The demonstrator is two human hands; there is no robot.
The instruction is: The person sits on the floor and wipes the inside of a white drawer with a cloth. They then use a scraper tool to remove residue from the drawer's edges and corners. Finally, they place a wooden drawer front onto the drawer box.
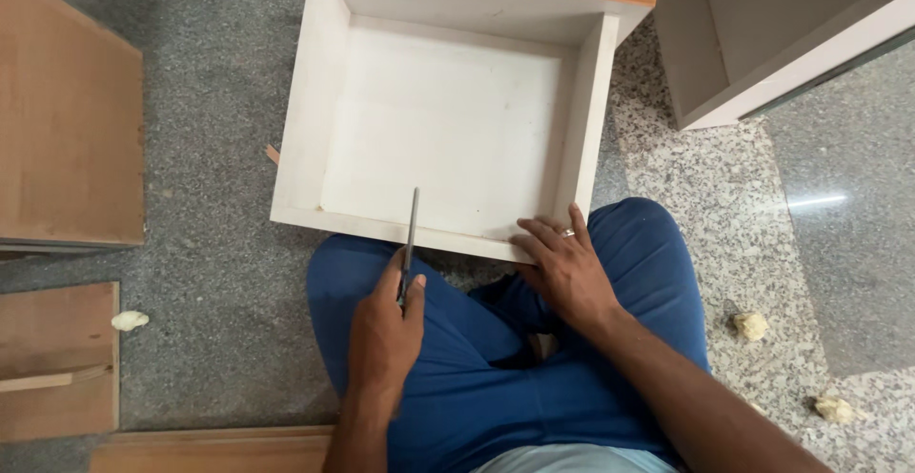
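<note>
Granite floor (219, 130): blade (412, 230) in left fingers (391, 282), against drawer (315, 101).

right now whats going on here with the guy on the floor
A person in blue trousers sits on the speckled floor with a white drawer box in front of their knees. The left hand holds a thin dark tool, its tip reaching over the drawer's near edge. The right hand lies flat on the drawer's near right corner. Brown wooden boards lie to the left, and a grey cabinet piece stands at upper right.
</note>
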